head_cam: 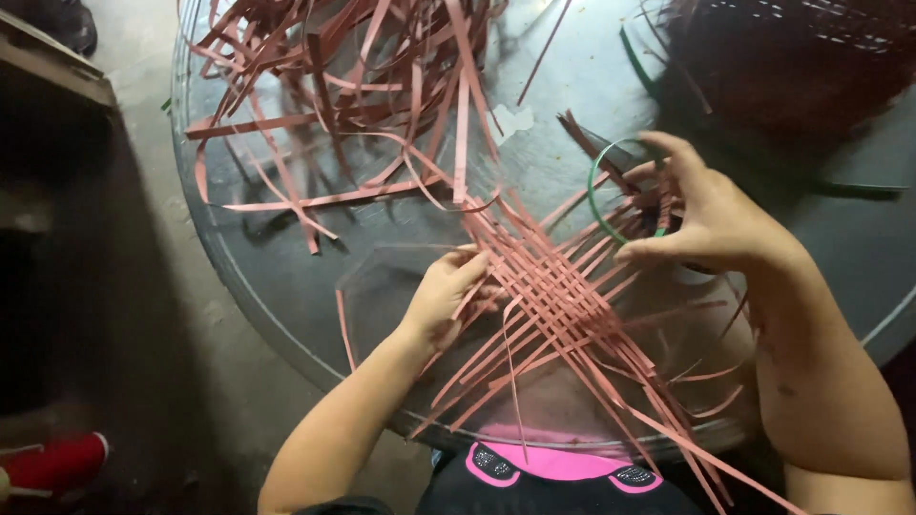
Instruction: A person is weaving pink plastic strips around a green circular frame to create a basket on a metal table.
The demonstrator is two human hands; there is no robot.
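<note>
Looking down from the head view, I've got a round dark table (286,286) in front of me with a half-woven mat of reddish-brown strips (563,286) lying flat near its close edge. The strips cross over and under each other in a diagonal lattice, and their loose ends fan out past the table rim toward me.

My left hand (444,291) sits on the left edge of the weave, fingers curled down onto the strips there. It looks like it's pinching or pressing one or two of them, but I honestly can't tell if it has a real grip or is just holding them flat.

My right hand (711,215) is at the far right corner of the weave, fingers closed around a bunch of strip ends, with the thumb pointing back toward the lattice. Right beside those fingers there's a thin green hoop (599,181) standing up on edge, with the strip ends running through or against it. Can't say which.

Further back on the table is a big messy pile of loose strips (343,86) in the same colour, well apart from the weave. A dark woven basket (792,57) sits at the top right, and something red (57,463) is down on the floor to my left.
</note>
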